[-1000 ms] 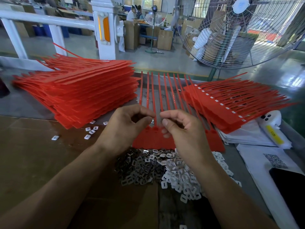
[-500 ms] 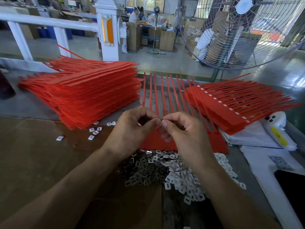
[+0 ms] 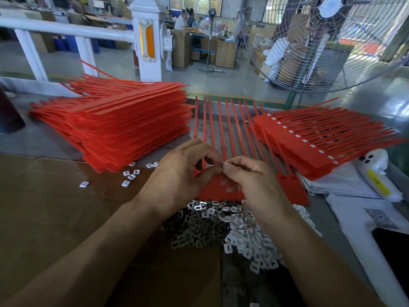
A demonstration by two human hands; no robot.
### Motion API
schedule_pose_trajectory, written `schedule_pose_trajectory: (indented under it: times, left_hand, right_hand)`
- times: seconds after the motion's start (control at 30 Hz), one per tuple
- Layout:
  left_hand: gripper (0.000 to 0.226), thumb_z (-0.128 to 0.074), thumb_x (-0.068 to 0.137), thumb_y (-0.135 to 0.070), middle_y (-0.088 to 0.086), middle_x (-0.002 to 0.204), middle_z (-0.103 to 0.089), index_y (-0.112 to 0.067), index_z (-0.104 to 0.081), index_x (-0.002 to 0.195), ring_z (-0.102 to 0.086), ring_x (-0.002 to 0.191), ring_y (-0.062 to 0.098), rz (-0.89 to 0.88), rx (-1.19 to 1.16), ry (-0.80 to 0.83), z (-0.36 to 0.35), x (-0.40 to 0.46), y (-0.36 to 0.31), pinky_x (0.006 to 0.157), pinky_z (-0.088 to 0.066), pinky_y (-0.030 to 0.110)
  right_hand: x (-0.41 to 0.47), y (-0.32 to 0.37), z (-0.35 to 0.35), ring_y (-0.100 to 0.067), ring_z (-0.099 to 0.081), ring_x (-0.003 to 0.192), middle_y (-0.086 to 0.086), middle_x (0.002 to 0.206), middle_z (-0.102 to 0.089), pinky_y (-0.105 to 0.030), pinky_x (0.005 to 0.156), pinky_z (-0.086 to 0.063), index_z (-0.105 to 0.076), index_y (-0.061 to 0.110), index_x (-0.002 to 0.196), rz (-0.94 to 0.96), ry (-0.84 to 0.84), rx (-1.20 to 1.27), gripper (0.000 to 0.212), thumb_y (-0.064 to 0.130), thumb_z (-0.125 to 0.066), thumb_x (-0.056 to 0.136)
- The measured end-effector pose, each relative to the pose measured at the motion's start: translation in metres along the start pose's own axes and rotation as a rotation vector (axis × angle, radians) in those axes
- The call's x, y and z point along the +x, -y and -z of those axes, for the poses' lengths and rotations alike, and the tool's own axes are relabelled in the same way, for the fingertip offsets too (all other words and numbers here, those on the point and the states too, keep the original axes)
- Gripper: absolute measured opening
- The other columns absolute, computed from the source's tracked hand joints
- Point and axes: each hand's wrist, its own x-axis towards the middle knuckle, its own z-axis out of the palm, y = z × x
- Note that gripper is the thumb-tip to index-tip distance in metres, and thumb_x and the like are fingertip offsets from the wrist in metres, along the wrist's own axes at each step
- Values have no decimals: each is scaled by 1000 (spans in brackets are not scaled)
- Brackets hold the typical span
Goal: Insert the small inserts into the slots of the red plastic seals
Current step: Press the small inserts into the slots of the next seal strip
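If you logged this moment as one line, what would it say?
step: inserting | left hand: pinching insert | right hand: pinching insert | seal sheet: flat on table | insert pile: near edge

Bright daylight is admitted from the rear openings. Glare is noted on the floor (image 3: pixel 365 89). Edges are bowed by wide-angle distortion; the background is softened.

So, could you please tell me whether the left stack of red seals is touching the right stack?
Apart. The head view shows the left stack and right stack separated by bare table, with only single strips between.
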Motion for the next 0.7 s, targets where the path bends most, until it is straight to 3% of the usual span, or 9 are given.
schedule_pose_trajectory:
  times: [0.27, 0.5, 0.7]
  left_hand:
    - [10, -71, 89, -31, -16, 94, -60, -28, -68, 99, -59, 83, 12, -22, 25, 1, 2, 0, 1, 69, -45, 17]
    - [9, -78, 86, -25, -15, 85, -67, -31, -71, 89, -60, 78, 6, 196, 27, 4, 10, 5, 24, 64, -48, 23]
    - [7, -77, 86, -29, -16, 84, -66, -31, -71, 87, -58, 77, -2, 361, 152, 111, 11, 2, 38, 67, -48, 24]
  right_hand:
    - [0, 1, 0, -7, -72, 82, 7, 86, -76, -23, 75, -52, -76, 24, 96, 1, -4, -14, 16, 30, -62, 102]
    - [-3, -1, -3, 0, -70, 86, 14, 92, -76, -25, 81, -53, -76, 30, 93, 57, -42, -130, 18, 37, -61, 100]
    - [-3, -4, -3, 11, -65, 85, 26, 88, -71, -16, 69, -43, -74, 34, 94, 46, -15, -314, 14, 41, -64, 99]
